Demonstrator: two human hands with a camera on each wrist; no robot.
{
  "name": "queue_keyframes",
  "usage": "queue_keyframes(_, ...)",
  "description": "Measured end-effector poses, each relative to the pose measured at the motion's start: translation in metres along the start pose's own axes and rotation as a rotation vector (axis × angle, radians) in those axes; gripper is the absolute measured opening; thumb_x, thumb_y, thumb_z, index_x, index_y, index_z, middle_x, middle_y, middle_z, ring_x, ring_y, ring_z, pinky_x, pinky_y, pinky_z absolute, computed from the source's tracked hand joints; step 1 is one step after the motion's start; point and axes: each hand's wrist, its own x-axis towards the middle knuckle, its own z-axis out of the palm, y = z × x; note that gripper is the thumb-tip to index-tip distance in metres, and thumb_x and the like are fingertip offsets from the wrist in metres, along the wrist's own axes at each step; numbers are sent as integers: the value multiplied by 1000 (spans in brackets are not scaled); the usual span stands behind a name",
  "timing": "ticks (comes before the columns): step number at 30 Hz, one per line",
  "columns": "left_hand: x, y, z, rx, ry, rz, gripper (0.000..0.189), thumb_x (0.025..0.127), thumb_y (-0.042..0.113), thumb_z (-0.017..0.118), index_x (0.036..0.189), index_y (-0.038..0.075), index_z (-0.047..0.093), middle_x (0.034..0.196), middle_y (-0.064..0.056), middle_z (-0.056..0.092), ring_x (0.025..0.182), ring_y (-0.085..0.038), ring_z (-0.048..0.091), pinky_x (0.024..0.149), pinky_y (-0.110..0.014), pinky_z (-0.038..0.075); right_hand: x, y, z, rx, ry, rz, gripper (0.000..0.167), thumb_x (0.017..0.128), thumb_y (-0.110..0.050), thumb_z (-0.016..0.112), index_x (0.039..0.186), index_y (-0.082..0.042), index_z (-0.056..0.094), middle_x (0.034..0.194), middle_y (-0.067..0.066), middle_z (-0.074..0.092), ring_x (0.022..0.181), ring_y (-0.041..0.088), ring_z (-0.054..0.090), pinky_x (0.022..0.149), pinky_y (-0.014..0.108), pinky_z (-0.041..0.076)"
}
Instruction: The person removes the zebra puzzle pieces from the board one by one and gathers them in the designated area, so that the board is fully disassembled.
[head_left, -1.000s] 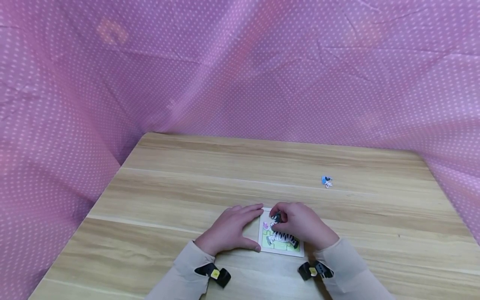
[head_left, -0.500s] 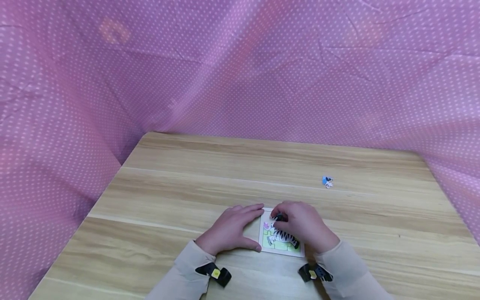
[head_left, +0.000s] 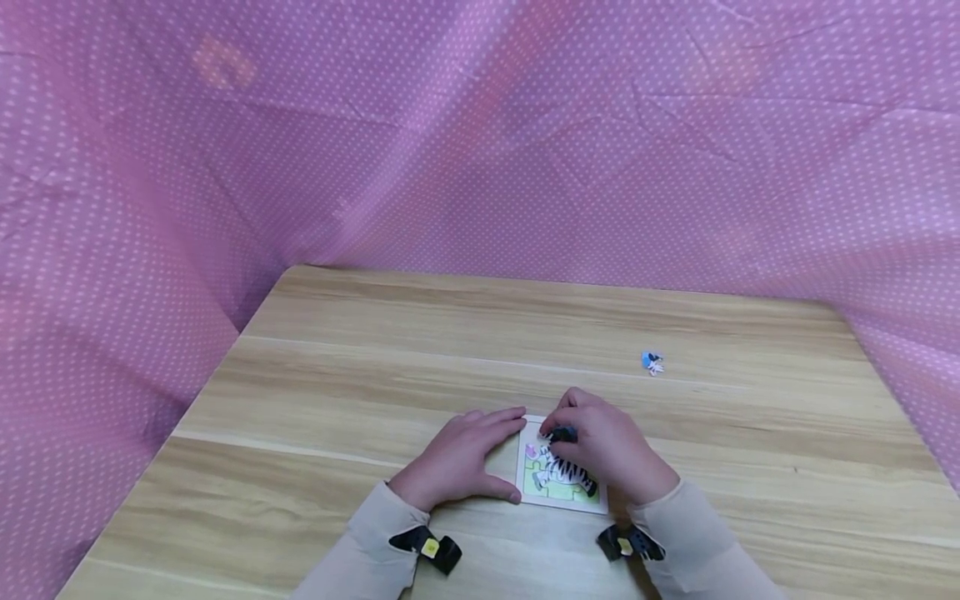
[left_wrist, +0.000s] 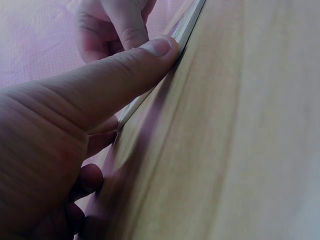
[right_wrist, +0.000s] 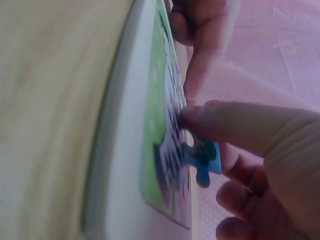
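A small zebra jigsaw puzzle in a white frame [head_left: 564,505] lies flat on the table in front of the person. Along its left side, the left hand [head_left: 467,460] is spread with fingers and thumb extended; the thumb [left_wrist: 150,52] presses against the frame's edge in the left wrist view. Over the puzzle's upper part, the right hand [head_left: 606,446] pinches a blue and dark puzzle piece [right_wrist: 204,156] between thumb and fingers. In the right wrist view this piece stands tilted up from the picture, its lower edge right at the board. The right hand covers the board's upper right corner.
Farther back and to the right lies a loose blue, black and white puzzle piece [head_left: 653,363]. The wooden table [head_left: 375,333] is bordered by a pink dotted cloth [head_left: 525,167] at the back and sides. Both wrists wear black straps with small devices.
The right hand's fingers have shifted slightly on the pinched puzzle piece, and its index knuckle has risen away from the person. The left hand and the puzzle frame have stayed in place.
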Motion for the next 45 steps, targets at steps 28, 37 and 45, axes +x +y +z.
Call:
queue_keyframes(28,0,0,0,-9,0,-5,99,71,64,81,152,20,45,160,11,34,128,-16,48,106,-40,38,-6,11,-14,99,-135,7,45,84,-2,75,126,-18,72,97,-9,55,84,10,50,73,26,46)
queue_keyframes(37,0,-1,0,-13,-14,-12,99,71,64,80,153,21,44,161,12,33,138,-18,42,111,-43,35,-5,13,-14,129,-131,128,37,87,-13,77,123,-15,72,95,-14,62,84,7,55,83,32,50)
queue_keyframes(45,-1,1,-1,-14,-15,-16,99,71,63,81,153,21,45,161,11,33,136,-18,43,111,-42,35,-9,22,-19,168,-56,80,31,87,-18,79,117,-15,75,90,-15,63,78,5,57,71,24,51)
